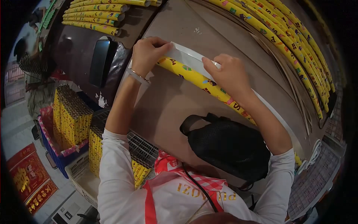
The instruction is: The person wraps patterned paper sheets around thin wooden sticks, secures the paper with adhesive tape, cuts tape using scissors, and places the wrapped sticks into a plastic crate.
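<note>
A long yellow paper roll with a colourful print lies slantwise across the brown table, its white underside showing along the far edge. At its left end, my left hand pinches the paper's edge between thumb and fingers. My right hand is closed on the white edge further along, thumb and bent fingers together. Something small and shiny shows by the right thumb; I cannot make out what it is. The roll's right part passes behind my right forearm.
A black bag lies on the table near my body. Finished yellow tubes are laid at the right, more tubes at the upper left. A phone lies left. Below stand a blue crate and bundled tubes. Another person is far left.
</note>
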{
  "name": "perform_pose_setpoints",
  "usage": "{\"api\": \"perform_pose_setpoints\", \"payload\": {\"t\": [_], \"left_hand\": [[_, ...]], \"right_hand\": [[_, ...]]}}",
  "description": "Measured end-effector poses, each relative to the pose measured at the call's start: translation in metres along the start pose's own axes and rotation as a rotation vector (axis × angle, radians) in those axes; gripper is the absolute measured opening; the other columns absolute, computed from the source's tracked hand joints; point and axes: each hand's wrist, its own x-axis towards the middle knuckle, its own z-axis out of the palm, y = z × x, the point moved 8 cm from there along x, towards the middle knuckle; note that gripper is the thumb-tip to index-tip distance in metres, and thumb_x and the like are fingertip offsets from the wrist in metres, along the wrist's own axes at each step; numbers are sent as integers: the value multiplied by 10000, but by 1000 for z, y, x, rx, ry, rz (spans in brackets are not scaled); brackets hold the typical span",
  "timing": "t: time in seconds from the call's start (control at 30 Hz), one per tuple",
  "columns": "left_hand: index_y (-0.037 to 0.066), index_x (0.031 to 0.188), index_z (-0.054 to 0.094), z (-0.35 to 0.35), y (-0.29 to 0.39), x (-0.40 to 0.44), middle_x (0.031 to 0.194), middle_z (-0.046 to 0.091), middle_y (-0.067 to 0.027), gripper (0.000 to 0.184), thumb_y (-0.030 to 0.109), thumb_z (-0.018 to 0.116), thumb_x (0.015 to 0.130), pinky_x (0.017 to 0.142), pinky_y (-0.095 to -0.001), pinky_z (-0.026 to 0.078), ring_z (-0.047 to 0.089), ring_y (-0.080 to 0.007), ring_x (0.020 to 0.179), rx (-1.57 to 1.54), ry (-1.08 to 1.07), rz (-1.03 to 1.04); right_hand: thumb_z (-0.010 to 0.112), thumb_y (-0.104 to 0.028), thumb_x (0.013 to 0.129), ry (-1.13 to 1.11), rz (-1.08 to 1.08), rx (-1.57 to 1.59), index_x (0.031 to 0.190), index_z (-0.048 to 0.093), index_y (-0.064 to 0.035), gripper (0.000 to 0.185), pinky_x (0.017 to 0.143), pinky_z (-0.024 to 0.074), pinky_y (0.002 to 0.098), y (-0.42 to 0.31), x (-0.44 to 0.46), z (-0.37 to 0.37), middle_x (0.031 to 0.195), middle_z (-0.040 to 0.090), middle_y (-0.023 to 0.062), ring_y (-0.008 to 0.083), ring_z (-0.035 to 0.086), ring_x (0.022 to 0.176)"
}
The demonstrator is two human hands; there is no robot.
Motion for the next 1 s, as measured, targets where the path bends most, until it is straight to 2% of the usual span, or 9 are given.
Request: {"api": "perform_pose_setpoints", "payload": {"t": [0.43, 0.5, 0.63, 0.7, 0.73, 0.8, 0.9, 0.97, 1.0], "left_hand": [[34, 815, 703, 0, 0, -2, 685, 663, -74, 279, 290, 690, 704, 612, -261, 486, 634, -155, 622, 45, 53, 3], [-24, 825, 687, 1, 3, -2, 671, 646, -62, 277, 239, 711, 741, 567, -222, 460, 576, -85, 605, 80, 41, -16], [-26, 821, 686, 1, 4, -1, 662, 644, -59, 280, 242, 711, 743, 559, -224, 460, 573, -80, 595, 91, 39, -22], [55, 792, 707, 1, -1, 0, 674, 660, -76, 278, 315, 689, 695, 601, -278, 486, 634, -174, 613, 109, 44, -53], [55, 792, 707, 1, 0, 0, 674, 660, -76, 278, 315, 689, 695, 601, -278, 486, 634, -174, 613, 109, 42, -51], [-19, 805, 685, 2, 5, -1, 633, 635, -55, 280, 254, 706, 745, 552, -231, 464, 572, -76, 582, 128, 49, -18], [-17, 806, 685, -1, 13, -1, 637, 635, -57, 301, 276, 709, 740, 555, -237, 471, 581, -88, 583, 189, 55, 32], [-17, 808, 684, 3, 8, -3, 646, 637, -60, 321, 294, 713, 735, 561, -239, 475, 586, -95, 585, 115, 7, -72], [10, 805, 692, 1, 6, -3, 658, 647, -78, 317, 313, 701, 713, 583, -263, 484, 613, -139, 600, 129, 34, -72]], "right_hand": [[479, -410, 802, 12, -11, -32, 695, 643, 15, 467, 671, 478, 427, -2, 1, 0, 744, 605, 188, 349, 596, 706], [477, -409, 804, 8, -2, -39, 686, 638, 19, 472, 667, 478, 428, -2, 1, 0, 736, 605, 190, 350, 596, 698], [470, -417, 821, -2, 3, -25, 689, 637, 29, 494, 662, 479, 427, -3, 1, 0, 719, 603, 200, 359, 594, 679], [469, -420, 829, 1, -3, -22, 691, 638, 31, 500, 661, 479, 426, -3, 1, -1, 714, 602, 203, 361, 593, 677], [470, -439, 833, 4, -12, -2, 698, 640, 31, 518, 655, 476, 423, -2, 0, 0, 714, 602, 203, 359, 594, 674], [472, -459, 838, 11, -14, 15, 704, 642, 31, 536, 648, 474, 421, 1, -2, -4, 714, 602, 203, 357, 594, 671], [494, -490, 837, 22, -23, -13, 705, 639, 29, 554, 616, 461, 401, 3, -12, -17, 683, 599, 190, 331, 588, 633], [522, -471, 842, -43, 112, 145, 707, 633, 23, 524, 587, 445, 367, 18, -27, -25, 650, 592, 177, 295, 570, 585], [522, -471, 842, -38, 123, 141, 707, 633, 23, 524, 587, 445, 367, 25, -36, -31, 650, 592, 177, 295, 570, 585]]}}
